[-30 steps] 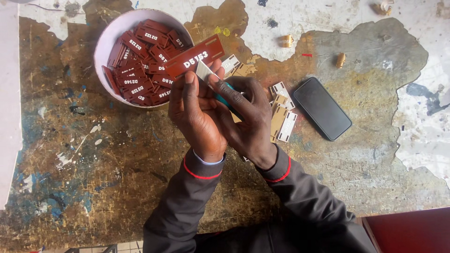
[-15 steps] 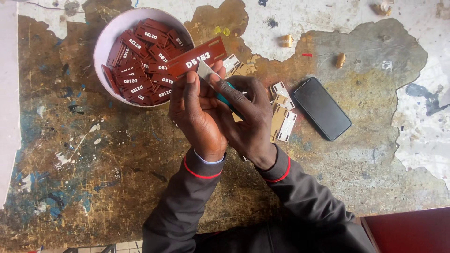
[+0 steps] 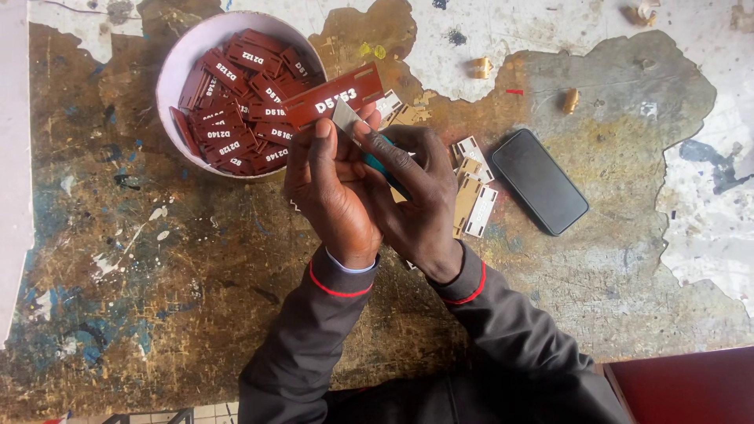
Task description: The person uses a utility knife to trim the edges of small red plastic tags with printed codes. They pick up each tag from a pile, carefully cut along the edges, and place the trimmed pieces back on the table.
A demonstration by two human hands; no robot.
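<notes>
Two hands meet above the worn, paint-stained table point(image 3: 157, 298). The left hand point(image 3: 334, 188) pinches a red-brown tag point(image 3: 334, 96) with white characters, held just beside the white bowl point(image 3: 177, 67) of like tags. The right hand point(image 3: 420, 200) has its fingers curled around a teal-handled tool point(image 3: 377, 163), mostly hidden; its grey tip seems to touch the tag's underside. Tan and white pieces point(image 3: 471, 196) lie partly covered behind the right hand, near a dark phone point(image 3: 539, 181).
</notes>
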